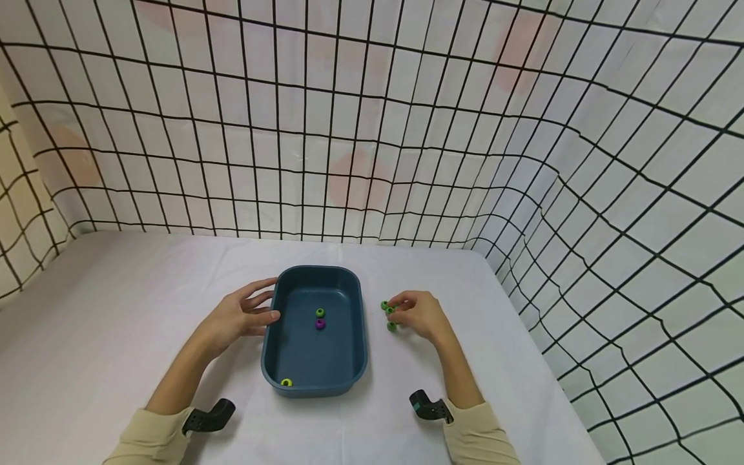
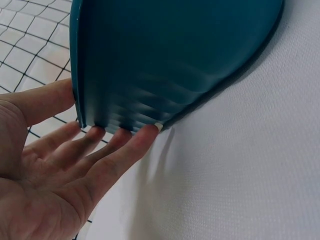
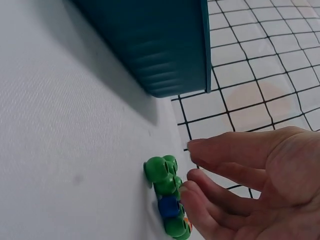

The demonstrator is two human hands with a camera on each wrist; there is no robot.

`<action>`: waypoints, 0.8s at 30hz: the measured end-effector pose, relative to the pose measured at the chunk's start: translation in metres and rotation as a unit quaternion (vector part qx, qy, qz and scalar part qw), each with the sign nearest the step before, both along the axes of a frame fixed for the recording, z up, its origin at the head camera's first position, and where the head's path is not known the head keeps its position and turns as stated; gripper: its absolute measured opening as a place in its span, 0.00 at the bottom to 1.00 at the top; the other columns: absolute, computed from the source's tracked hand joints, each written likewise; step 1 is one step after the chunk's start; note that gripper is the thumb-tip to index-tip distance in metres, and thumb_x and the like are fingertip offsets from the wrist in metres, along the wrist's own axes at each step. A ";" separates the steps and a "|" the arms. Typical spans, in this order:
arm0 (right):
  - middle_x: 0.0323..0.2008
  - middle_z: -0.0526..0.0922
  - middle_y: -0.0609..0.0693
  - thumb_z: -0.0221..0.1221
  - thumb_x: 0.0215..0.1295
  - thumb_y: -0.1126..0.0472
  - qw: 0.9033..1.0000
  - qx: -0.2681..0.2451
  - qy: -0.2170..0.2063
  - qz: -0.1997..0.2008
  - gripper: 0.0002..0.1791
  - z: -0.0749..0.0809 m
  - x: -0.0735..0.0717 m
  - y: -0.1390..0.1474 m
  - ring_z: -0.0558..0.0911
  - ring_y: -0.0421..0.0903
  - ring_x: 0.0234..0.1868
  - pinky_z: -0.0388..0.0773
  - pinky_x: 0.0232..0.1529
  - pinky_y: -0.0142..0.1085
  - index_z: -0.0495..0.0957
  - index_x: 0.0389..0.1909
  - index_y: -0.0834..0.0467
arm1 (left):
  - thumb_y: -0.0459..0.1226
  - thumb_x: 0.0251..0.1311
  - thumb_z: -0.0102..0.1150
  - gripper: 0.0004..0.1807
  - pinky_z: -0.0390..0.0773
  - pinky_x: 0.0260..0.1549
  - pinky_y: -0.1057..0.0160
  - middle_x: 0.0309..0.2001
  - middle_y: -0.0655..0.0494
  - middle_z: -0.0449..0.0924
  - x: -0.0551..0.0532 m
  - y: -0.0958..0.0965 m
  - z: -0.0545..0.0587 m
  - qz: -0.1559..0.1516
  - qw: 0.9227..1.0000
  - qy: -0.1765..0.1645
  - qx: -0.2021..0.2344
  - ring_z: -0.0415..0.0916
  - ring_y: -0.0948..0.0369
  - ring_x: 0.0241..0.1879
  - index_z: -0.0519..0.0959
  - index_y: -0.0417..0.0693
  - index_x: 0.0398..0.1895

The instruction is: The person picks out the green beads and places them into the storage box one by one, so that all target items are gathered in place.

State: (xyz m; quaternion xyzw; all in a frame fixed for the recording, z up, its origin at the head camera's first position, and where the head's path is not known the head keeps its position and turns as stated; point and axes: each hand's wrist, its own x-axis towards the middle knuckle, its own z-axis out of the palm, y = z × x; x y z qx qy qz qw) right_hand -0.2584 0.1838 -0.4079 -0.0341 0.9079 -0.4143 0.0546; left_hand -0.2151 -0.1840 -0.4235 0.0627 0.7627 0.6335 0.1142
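A dark blue tray [image 1: 316,361] stands on the white cloth. Inside it lie a green bead [image 1: 320,314], a purple bead [image 1: 320,325] and, at the near left corner, a yellow bead [image 1: 287,383]. My left hand [image 1: 235,318] touches the tray's left side with extended fingertips on the outer wall and the thumb at the rim. To the right of the tray, my right hand [image 1: 424,315] hovers beside a cluster of green beads [image 3: 157,170]. Its thumb and fingers are apart with nothing visible between them. A blue bead [image 3: 169,206] and a bit of orange [image 3: 187,224] also show in that cluster.
A white cloth [image 1: 134,284] covers the table. Black grid netting [image 1: 349,129] hangs over white sheets behind the table and along both sides. Each wrist carries a black camera mount [image 1: 210,416] near its sleeve.
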 end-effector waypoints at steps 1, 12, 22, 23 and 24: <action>0.32 0.86 0.50 0.70 0.54 0.65 1.000 0.003 -0.007 0.001 0.13 -0.001 0.000 0.001 0.85 0.50 0.32 0.77 0.30 0.34 0.87 0.43 0.58 | 0.37 0.65 0.66 0.43 0.85 0.50 0.49 0.78 0.37 0.55 0.000 0.000 0.000 0.000 1.000 -0.001 0.000 0.63 0.36 0.72 0.56 0.53 0.80; 0.28 0.85 0.49 0.71 0.52 0.66 0.998 0.035 -0.049 0.018 0.12 -0.006 -0.001 0.006 0.83 0.47 0.29 0.75 0.28 0.34 0.88 0.40 0.56 | 0.37 0.65 0.66 0.42 0.85 0.50 0.48 0.78 0.36 0.55 0.001 0.000 0.000 0.001 1.000 -0.001 0.003 0.62 0.35 0.72 0.56 0.53 0.80; 0.25 0.84 0.49 0.70 0.53 0.68 0.997 0.046 -0.048 0.027 0.10 -0.008 0.000 0.005 0.82 0.46 0.28 0.76 0.28 0.34 0.88 0.37 0.56 | 0.38 0.65 0.66 0.43 0.85 0.50 0.48 0.78 0.37 0.56 0.000 0.000 0.000 0.004 1.000 0.000 -0.004 0.63 0.36 0.72 0.56 0.53 0.80; 0.25 0.84 0.49 0.70 0.53 0.68 0.997 0.049 -0.046 0.028 0.10 -0.008 0.001 0.004 0.82 0.46 0.28 0.76 0.28 0.34 0.88 0.37 0.56 | 0.38 0.65 0.66 0.43 0.85 0.50 0.48 0.78 0.37 0.56 0.000 0.000 0.000 0.004 1.000 0.000 -0.004 0.63 0.36 0.72 0.56 0.53 0.80; 0.24 0.84 0.49 0.70 0.53 0.68 0.997 0.053 -0.043 0.029 0.10 -0.008 0.001 0.003 0.81 0.45 0.27 0.76 0.28 0.34 0.88 0.37 0.56 | 0.38 0.65 0.66 0.43 0.85 0.50 0.48 0.78 0.37 0.56 0.000 0.000 0.000 0.004 1.000 0.000 -0.004 0.63 0.36 0.72 0.56 0.53 0.80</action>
